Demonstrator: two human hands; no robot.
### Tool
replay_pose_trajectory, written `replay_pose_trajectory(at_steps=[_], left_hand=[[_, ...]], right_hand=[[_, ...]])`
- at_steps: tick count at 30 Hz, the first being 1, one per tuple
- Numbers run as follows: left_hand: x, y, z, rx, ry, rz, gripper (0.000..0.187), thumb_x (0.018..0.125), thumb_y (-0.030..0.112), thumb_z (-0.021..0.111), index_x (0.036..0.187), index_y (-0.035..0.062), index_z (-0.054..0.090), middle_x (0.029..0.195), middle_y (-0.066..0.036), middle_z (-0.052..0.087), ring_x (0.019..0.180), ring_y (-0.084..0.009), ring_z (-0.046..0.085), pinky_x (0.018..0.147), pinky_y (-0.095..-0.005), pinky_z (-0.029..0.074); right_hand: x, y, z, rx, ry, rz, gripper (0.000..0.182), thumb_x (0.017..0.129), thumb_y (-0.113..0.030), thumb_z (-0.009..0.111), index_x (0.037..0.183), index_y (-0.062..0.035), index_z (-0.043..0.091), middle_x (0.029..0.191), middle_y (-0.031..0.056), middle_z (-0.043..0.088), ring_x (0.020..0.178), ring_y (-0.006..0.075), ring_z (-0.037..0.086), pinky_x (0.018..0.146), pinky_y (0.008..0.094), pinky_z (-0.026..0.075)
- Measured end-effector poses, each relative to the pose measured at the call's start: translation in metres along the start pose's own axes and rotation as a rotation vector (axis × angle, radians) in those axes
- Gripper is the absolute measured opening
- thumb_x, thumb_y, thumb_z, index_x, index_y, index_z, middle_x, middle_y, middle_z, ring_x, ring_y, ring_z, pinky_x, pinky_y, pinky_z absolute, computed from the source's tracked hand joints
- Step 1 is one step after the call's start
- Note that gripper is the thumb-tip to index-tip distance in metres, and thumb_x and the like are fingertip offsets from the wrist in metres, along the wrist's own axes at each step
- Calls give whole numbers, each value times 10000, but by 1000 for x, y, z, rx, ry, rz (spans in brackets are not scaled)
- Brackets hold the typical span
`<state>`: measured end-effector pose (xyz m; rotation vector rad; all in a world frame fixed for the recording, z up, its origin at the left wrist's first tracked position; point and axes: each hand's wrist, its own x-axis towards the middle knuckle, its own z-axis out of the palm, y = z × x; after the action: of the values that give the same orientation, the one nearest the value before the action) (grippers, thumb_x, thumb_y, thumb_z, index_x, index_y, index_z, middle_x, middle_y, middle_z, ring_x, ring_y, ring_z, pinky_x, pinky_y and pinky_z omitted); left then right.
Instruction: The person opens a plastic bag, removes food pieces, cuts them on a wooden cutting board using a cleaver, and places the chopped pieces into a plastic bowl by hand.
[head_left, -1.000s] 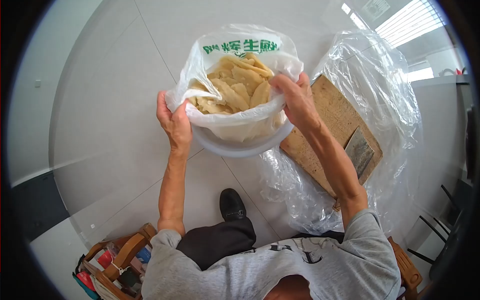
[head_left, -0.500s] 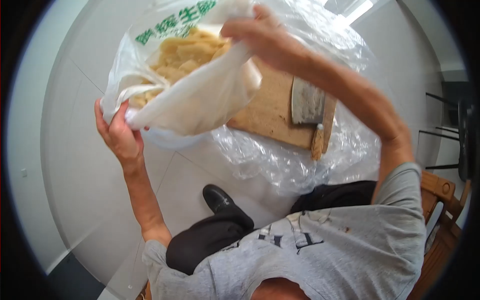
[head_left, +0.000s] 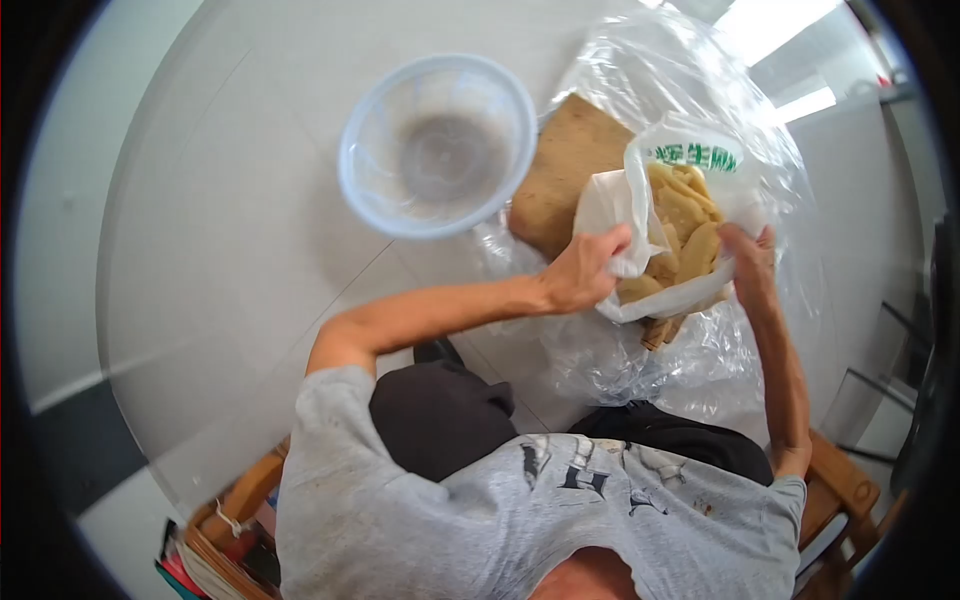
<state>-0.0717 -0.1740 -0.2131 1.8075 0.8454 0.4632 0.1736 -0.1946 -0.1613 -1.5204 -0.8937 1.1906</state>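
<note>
hands (head_left: 583, 272) curled closed, gripping white bag (head_left: 604, 206)

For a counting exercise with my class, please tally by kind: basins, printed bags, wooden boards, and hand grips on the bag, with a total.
Basin: 1
Printed bag: 1
Wooden board: 1
Hand grips: 2 (left grip, right grip)
Total: 5

The left arm (head_left: 440, 308) had a big bend at the elbow (head_left: 337, 335) and reached across the front of the body to the right side. The left hand (head_left: 583, 270) was curled up tight, with its fingers pinching. The right arm (head_left: 784, 372) pointed forward. The right hand (head_left: 755, 264) was gripping too, with its fingers bent. The two hands were apart, side by side and about level.
</note>
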Motion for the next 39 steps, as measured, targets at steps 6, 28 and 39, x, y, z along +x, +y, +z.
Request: replay_pose_trajectory(at_steps=[6,28,39], left_hand=[[-73,-28,-127,-168,274,-655,266,880,258,589,806,3,600,637,-22,565,556,-97,560,522,-226,492],[264,-78,-108,-665,345,-442,363,838,123,623,1089,-69,446,1025,-163,505,936,-274,546,812,-430,498],[162,-68,-96,77,-190,-510,673,793,315,688,1309,19,373,1162,-186,541,1033,-210,556,771,-355,510]], right_hand=[[-28,24,-50,-169,47,55,203,739,-49,597,937,-15,623,789,8,619,710,101,570,620,267,453],[-37,37,-50,-686,-134,-488,284,693,-74,710,852,-10,484,773,145,545,719,347,551,617,401,449],[-60,63,-142,-501,-94,-51,1160,467,-375,868,1402,-85,246,1386,121,370,1261,290,361,1040,419,321]])
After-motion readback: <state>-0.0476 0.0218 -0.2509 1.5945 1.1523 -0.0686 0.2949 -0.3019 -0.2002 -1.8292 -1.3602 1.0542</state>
